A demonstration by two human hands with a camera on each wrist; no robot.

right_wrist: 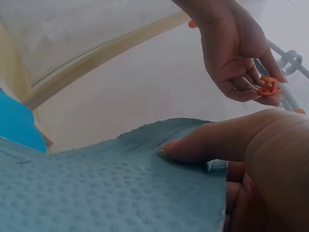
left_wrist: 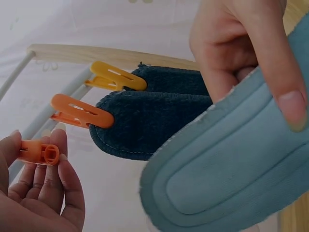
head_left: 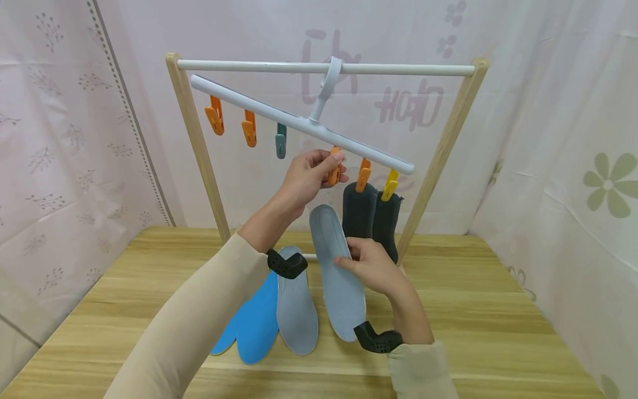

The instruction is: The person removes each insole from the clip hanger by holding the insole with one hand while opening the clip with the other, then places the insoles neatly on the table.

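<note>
A: Why does the hanger (head_left: pixel 249 105) slope down to the right?

B: Probably weight. Two dark insoles (head_left: pixel 359 216) hang at that end, one from an orange clip (head_left: pixel 364 174), one from a yellow clip (head_left: pixel 390 185); the three clips left of the hook carry nothing. The left hand (head_left: pixel 311 172) may be dragging on it a little, too.

A: What do the left fingers have?

B: A middle clip (head_left: pixel 334 172), pinched between thumb and fingertips, so they are nearly closed. I can't tell whether its jaws are parted; nothing sits in them. Gripping it there likely steadies it on the sloping bar.

A: And the right hand (head_left: pixel 374 263)?

B: It grips the grey insole (head_left: pixel 339 277) by its right edge, thumb flat on the front face, the other fingers behind. The hold is partway along, I'd guess so that the top end is clear of the fingers.

A: Where is that insole exactly?

B: Raised off the surface (head_left: pixel 473 310), near upright, top leaning left, just below the middle clip and apart from it. Another grey insole (head_left: pixel 297 310) and the blue insoles (head_left: pixel 256 327) are lower, to the left.

A: How do the arms lie?

B: The left one reaches far and up from the near left, its hand at the bar. The right comes from the near right, lower, its hand turned inward.
</note>
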